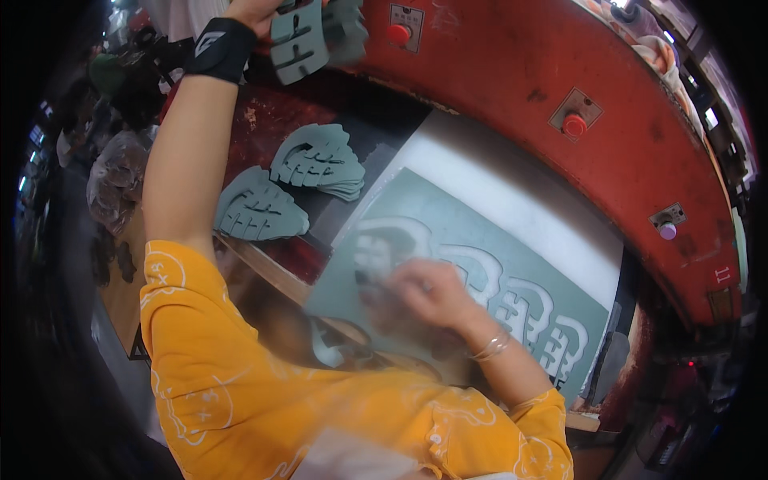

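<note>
At the upper left, my left hand [254, 11], cut off by the frame edge, holds slotted grey-green cut pieces [301, 46]; more pieces beside them are blurred. My right hand [434, 293] hovers over a grey-green sheet [448, 210] with its fingers curled. Motion smears the fingertips, and a dark blurred shape by them cannot be made out. Several curved, slotted cut-outs [524, 308] run across the sheet, showing the white surface beneath. Two stacks of similar slotted pieces, one farther back [320, 164] and one nearer [260, 210], lie left of the sheet.
A red machine beam [512, 72] arches across the far side, carrying red push buttons [574, 124] and a pale purple one [667, 230]. The white work surface [480, 172] extends behind the sheet. Clear plastic bags [118, 180] sit at the far left. A wooden edge [268, 264] borders the near side.
</note>
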`<state>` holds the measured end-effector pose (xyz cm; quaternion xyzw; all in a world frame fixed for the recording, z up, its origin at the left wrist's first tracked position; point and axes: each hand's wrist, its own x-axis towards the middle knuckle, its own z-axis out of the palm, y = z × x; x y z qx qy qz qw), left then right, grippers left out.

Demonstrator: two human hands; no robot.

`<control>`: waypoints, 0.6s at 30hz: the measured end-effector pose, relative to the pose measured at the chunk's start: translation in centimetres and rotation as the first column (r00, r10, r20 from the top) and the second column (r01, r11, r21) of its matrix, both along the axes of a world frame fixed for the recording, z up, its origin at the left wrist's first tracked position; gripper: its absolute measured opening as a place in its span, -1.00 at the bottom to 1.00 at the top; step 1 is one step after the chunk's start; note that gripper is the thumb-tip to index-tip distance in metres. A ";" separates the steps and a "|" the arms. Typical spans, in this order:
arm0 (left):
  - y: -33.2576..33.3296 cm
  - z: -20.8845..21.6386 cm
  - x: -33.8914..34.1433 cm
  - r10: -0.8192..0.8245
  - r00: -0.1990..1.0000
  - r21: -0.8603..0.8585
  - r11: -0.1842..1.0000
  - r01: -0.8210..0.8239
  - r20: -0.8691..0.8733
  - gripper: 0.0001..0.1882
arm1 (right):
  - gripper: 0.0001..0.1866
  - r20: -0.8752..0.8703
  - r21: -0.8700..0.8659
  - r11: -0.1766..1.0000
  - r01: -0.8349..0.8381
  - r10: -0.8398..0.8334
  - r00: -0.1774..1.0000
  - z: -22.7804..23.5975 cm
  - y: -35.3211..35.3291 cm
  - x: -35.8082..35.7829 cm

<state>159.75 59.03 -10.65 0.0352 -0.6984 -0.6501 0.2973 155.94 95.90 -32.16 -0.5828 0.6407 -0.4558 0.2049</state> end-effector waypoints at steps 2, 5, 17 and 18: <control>2.2 0.7 1.5 -0.056 0.994 -0.076 0.995 0.063 0.095 -0.65 | -0.70 -0.059 -0.145 0.977 0.158 -0.168 0.984 2.6 0.2 -2.4; 7.1 0.3 3.0 -0.213 0.967 0.059 0.977 0.206 0.142 -0.63 | -0.25 -0.036 -0.319 0.909 0.270 -0.296 0.954 5.6 -1.2 -5.5; 16.1 -3.4 2.6 -0.214 0.958 -0.033 0.974 0.224 0.192 -0.59 | -0.40 0.776 -0.282 0.937 -0.207 0.350 0.525 6.2 -1.0 -2.0; 16.1 -3.7 2.6 -0.258 0.947 0.005 0.965 0.262 0.194 -0.54 | -0.43 0.786 -0.246 0.950 -0.194 0.312 0.533 6.0 -0.9 -1.9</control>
